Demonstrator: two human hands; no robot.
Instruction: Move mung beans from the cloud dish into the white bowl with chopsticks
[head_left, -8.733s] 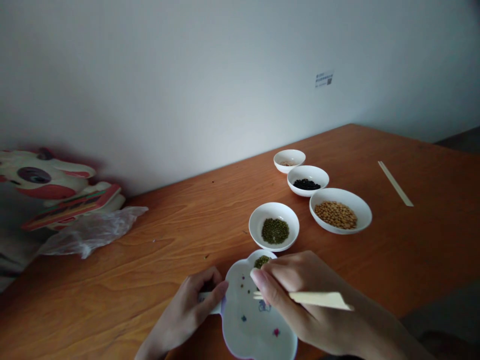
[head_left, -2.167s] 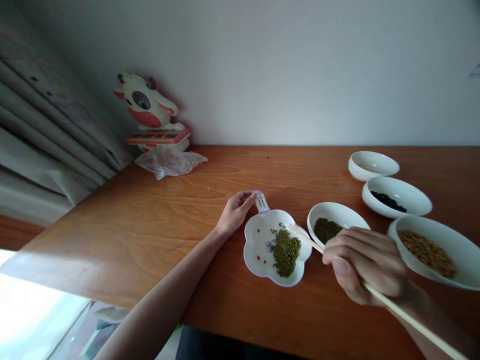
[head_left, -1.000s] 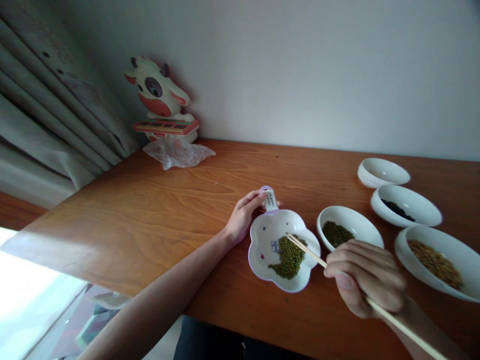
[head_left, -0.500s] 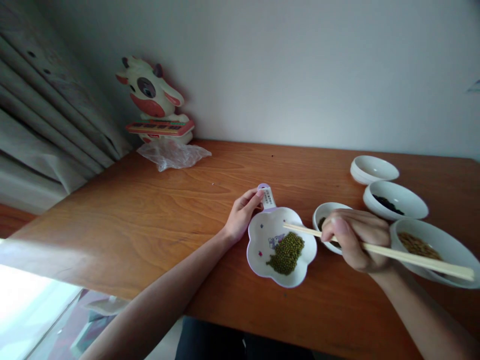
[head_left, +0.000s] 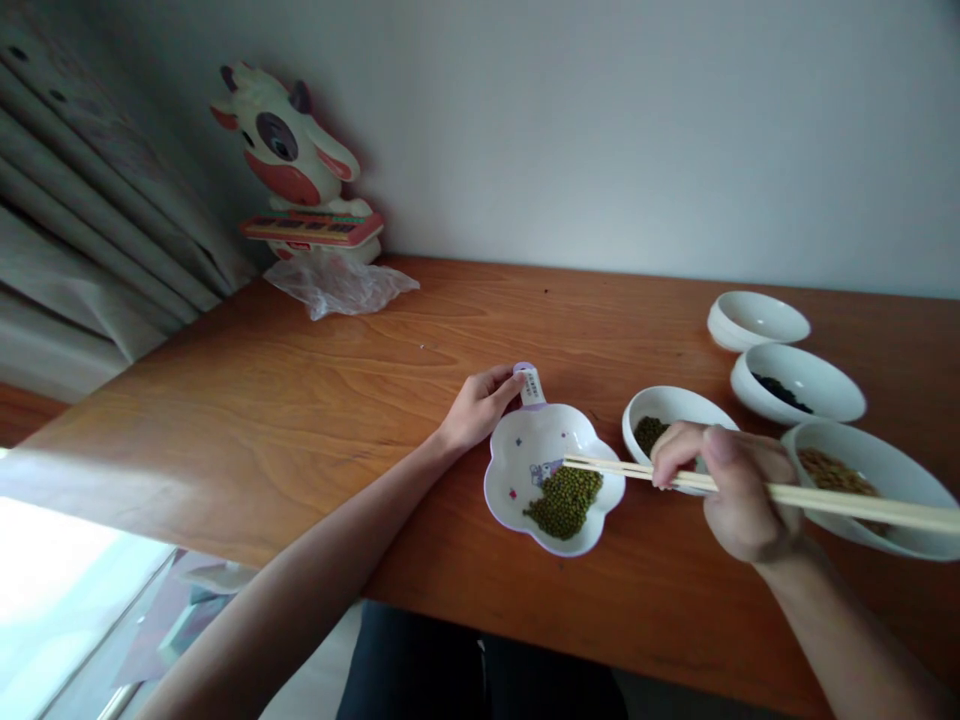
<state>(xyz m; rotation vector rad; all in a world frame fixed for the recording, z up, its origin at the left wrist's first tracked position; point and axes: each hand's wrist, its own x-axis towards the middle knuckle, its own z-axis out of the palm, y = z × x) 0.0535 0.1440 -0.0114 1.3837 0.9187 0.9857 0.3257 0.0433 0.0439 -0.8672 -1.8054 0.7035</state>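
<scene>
My left hand (head_left: 484, 408) is closed on the short handle of a white flower-shaped bowl (head_left: 517, 462) with a lilac rim. Green mung beans (head_left: 564, 502) lie heaped in its lower right part, beside a printed cartoon figure. A pair of pale chopsticks (head_left: 840, 502) is in my right hand (head_left: 739, 490), held nearly level. Their tips are close together over the bowl, just above the beans, and I see no bean between them. Partly behind my right hand stands a small white bowl (head_left: 679, 402) with more green beans in it.
To the right are a white bowl of tan grains (head_left: 919, 490), a bowl with dark bits (head_left: 832, 380) and another white bowl (head_left: 761, 318). A cow-shaped toy keyboard (head_left: 311, 228) and a crumpled plastic bag (head_left: 341, 285) sit at the back left of the wooden table (head_left: 300, 400).
My right hand has shifted slightly right and down, uncovering more of the small bowl. The chopsticks lie flatter, with their tips nearer the beans. The whole view has tilted a little.
</scene>
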